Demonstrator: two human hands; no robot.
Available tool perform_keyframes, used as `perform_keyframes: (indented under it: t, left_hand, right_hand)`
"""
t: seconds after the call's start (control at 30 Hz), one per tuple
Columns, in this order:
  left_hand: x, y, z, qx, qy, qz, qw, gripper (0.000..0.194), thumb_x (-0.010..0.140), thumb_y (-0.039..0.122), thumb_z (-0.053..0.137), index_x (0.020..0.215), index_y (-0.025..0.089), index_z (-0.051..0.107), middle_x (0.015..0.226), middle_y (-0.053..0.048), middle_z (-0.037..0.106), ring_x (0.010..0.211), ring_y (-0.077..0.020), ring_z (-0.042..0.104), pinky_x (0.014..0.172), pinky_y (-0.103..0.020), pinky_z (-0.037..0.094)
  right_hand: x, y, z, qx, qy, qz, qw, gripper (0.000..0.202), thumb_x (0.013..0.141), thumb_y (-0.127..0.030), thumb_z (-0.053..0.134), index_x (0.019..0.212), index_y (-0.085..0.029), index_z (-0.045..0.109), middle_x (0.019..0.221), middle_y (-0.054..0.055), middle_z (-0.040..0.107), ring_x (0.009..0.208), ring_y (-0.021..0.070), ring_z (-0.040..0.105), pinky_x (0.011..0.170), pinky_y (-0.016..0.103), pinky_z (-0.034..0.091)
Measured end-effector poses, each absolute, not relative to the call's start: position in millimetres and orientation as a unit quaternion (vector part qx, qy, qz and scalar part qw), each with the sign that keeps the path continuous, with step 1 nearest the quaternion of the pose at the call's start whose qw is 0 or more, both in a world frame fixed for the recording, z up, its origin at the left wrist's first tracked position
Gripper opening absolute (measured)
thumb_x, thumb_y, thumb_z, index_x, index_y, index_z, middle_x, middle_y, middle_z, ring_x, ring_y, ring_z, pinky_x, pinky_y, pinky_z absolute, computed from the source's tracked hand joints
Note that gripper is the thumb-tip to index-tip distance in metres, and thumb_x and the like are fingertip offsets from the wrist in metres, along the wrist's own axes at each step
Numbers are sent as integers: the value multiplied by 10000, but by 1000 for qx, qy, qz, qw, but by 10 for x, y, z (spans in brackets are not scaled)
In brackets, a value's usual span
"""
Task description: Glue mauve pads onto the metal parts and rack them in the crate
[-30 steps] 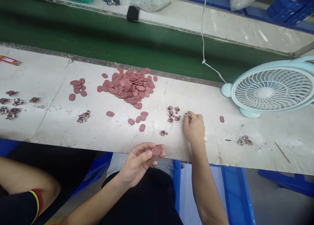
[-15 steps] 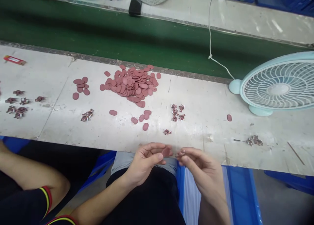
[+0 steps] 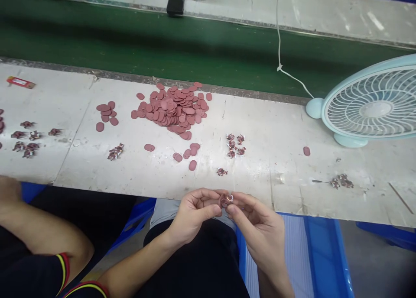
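Observation:
Just past the table's near edge, my left hand [image 3: 192, 216] pinches a reddish-brown oval disc [image 3: 221, 201] between thumb and fingers. My right hand [image 3: 261, 226] is closed on a small brown-and-white moulded piece [image 3: 229, 198], which meets the disc; fingers cover parts of both. Beyond my hands lies a single similar moulded piece [image 3: 222, 172], and farther back a small group of moulded pieces [image 3: 231, 144]. Several loose oval discs [image 3: 187, 153] rest to the left of these, in front of a large pile of oval discs [image 3: 173, 109].
A pale blue fan [image 3: 373, 109] stands at the right, its white cord [image 3: 278, 42] running back. Near it lie a thin dark tool [image 3: 320, 181] and more moulded pieces [image 3: 342, 181]. At the left, a co-worker's arm [image 3: 48, 226] is close to the table.
My right hand has moved left, bringing the small moulded piece against the oval disc in my left hand. The left hand has stayed nearly in place. The camera view has shifted slightly.

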State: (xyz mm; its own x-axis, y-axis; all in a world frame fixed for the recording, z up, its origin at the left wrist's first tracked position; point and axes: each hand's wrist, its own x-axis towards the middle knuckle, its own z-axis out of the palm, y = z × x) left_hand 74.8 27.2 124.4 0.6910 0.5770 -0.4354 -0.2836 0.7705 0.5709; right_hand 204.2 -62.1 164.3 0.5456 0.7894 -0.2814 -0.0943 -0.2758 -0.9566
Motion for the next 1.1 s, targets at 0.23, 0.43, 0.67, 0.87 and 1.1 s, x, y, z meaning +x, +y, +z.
perform_keyframes:
  t: [0.23, 0.43, 0.67, 0.87, 1.1]
  left_hand:
    - [780, 263, 1249, 239, 302, 246, 890, 106, 744, 165, 808, 822, 156, 737, 1028, -68, 761, 842, -151, 699, 719, -246, 560]
    - [760, 256, 1223, 269, 309, 248, 878, 58, 748, 177, 805, 761, 155, 753, 910, -57, 768, 800, -145, 688, 716, -249, 547]
    - [747, 235, 1233, 298, 317, 262, 861, 36, 761, 184, 795, 738, 170, 771, 870, -53, 782, 710, -133, 685, 707, -269, 563]
    - [742, 249, 1221, 316, 313, 262, 856, 30, 784, 168, 770, 757, 180, 773, 948, -55, 788, 741, -134, 696, 708, -254, 568]
    - [806, 210, 1176, 336, 309, 276, 846, 31, 801, 182, 752, 820, 199, 769, 1079, -60, 774, 919, -211, 731, 817, -335, 603]
  right_hand:
    - [1985, -591, 1641, -685, -224, 404, 563, 234, 844, -248, 721, 1073, -292, 712, 1016, 13, 755, 843, 137, 717, 761, 255, 639]
    - [2054, -577, 1655, -670, -285, 414, 546, 251, 866, -218, 692, 1098, -311, 714, 999, 12, 723, 887, 146, 698, 771, 262, 619]
    - [2151, -532, 1638, -595, -279, 496, 567, 203, 884, -192, 669, 1049, -296, 724, 921, 5, 698, 837, 140, 702, 735, 270, 617]
    - [2118, -537, 1595, -594, -267, 485, 584, 189, 876, -187, 678, 1031, -283, 724, 911, 5, 702, 865, 139, 700, 758, 267, 614]
    - [2127, -584, 1433, -619, -231, 466, 589, 168, 860, -225, 700, 1022, -260, 726, 956, 25, 730, 856, 153, 704, 758, 281, 605]
